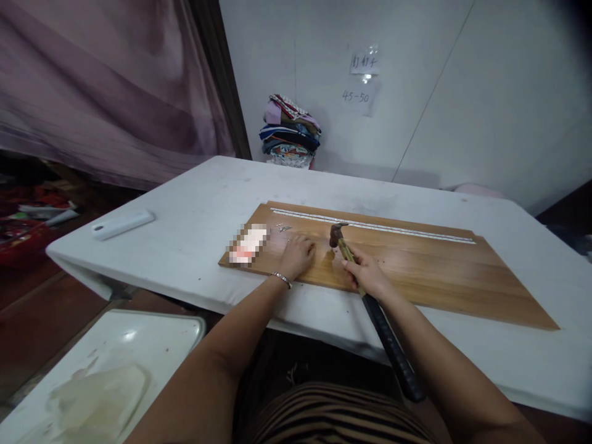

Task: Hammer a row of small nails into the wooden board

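In the head view, your brown wooden board (439, 265) lies flat on the white table (185, 216), with white tabletop showing around it on the left, far and right sides. Its near edge runs close to the table's near edge, leaving you only a narrow strip there. The widest open stretch lies left of the board, where one white oblong item (123, 224) rests near the table's left end. Right of your hands, the board's brown surface runs on to its right end.

Your right hand (363, 270) is wrapped around one hammer (382, 327), gripping it on the handle below the head. The hammer head is over the board, right of your left hand (298, 253); the black grip slants back toward you, past the table's near edge. Your left hand rests on the board with its fingers bent; you cannot tell whether anything is pinched in it.

Just beyond your left hand lies one small group of nails (283, 228), too tiny to count. You have one blurred-out label (250, 245) at the board's left end and two pale strips (370, 223) along its far side.
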Demonstrator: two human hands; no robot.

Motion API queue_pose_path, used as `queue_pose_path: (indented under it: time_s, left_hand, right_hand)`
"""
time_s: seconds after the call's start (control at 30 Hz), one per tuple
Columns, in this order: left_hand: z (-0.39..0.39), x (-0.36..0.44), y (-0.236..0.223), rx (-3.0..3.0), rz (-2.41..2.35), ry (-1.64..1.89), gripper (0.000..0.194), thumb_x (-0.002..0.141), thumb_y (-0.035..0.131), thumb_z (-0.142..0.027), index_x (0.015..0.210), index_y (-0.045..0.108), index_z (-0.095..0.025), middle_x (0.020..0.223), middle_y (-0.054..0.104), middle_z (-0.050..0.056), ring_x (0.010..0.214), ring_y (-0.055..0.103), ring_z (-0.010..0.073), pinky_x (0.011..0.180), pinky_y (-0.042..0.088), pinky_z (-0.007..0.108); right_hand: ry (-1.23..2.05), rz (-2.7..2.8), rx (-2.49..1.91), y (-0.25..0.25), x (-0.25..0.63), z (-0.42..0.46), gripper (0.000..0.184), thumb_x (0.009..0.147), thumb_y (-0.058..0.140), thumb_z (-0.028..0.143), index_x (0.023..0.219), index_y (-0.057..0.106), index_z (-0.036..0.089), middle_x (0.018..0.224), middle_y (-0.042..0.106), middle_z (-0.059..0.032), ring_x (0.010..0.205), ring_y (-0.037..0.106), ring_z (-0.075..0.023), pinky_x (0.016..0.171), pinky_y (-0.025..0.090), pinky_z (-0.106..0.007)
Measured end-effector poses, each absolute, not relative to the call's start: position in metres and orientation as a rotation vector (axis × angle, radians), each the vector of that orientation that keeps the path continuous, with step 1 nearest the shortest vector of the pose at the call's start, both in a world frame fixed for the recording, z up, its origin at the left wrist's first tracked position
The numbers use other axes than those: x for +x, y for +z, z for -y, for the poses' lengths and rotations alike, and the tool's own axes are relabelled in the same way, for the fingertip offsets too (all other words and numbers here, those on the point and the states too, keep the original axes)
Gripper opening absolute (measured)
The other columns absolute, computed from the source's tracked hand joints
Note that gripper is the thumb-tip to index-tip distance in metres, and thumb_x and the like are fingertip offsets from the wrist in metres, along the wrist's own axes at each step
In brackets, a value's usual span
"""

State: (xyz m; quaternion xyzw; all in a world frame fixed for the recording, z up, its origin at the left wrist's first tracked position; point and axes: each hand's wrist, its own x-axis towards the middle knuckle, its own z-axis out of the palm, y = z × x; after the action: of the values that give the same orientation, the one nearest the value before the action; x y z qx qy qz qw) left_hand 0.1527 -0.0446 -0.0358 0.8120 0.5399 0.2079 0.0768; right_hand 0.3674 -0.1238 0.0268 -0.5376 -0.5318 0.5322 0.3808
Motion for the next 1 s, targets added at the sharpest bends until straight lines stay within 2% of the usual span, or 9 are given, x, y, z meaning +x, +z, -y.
queue_pose_path:
  time_s: [0.17,0.47,0.6,0.87,1.0]
  left_hand:
    - [0.0428,0.152,-0.0392,2.433,-1.604,0.641,0.023,0.099,0.057,-0.017,0.094,0.079,-0.019,0.11,0.075,0.012,0.114,0.065,0.0271,0.106,0.051,0.042]
    - [0.0411,0.1515,-0.0424,2.434,-1.621,0.624,0.022,0.099,0.057,-0.019,0.096,0.079,-0.019,0.113,0.076,0.012,0.115,0.065,0.0272,0.107,0.051,0.042]
    - [0.041,0.1512,-0.044,2.437,-1.632,0.621,0.023,0.1,0.056,-0.02,0.095,0.078,-0.02,0.113,0.075,0.012,0.115,0.065,0.0268,0.107,0.051,0.042]
    - [0.0412,0.1518,-0.0419,2.437,-1.633,0.598,0.024,0.1,0.055,-0.019,0.096,0.079,-0.018,0.113,0.076,0.012,0.115,0.065,0.0264,0.107,0.051,0.041]
    - [0.0415,0.1516,-0.0408,2.455,-1.615,0.608,0.024,0.101,0.055,-0.02,0.097,0.079,-0.019,0.114,0.075,0.012,0.117,0.064,0.0266,0.109,0.05,0.042]
  right_hand:
    - [1.344,1.353,-1.365,0.0302,0.3676,0.1219,0.073,0.074,0.066,0.04,0.142,0.063,0.016,0.066,0.051,0.009,0.043,0.045,-0.0099,0.039,0.039,-0.025]
    - [1.374,1.386,-1.383,0.0257,0.3696,0.1213,0.069,0.076,0.065,0.04,0.14,0.064,0.014,0.054,0.045,0.0114,0.041,0.043,-0.0114,0.04,0.037,-0.024]
    - [1.361,1.364,-1.378,0.0281,0.37,0.1211,0.068,0.077,0.068,0.038,0.141,0.065,0.017,0.06,0.051,0.0097,0.042,0.044,-0.0103,0.04,0.038,-0.024]
    - [1.388,1.355,-1.393,0.0276,0.3682,0.1223,0.072,0.076,0.066,0.04,0.142,0.063,0.013,0.054,0.045,0.0124,0.041,0.043,-0.0113,0.04,0.038,-0.024]
    - [1.378,1.335,-1.39,0.0265,0.3677,0.1222,0.067,0.074,0.068,0.04,0.137,0.066,0.015,0.059,0.048,0.0107,0.042,0.043,-0.0108,0.04,0.038,-0.025]
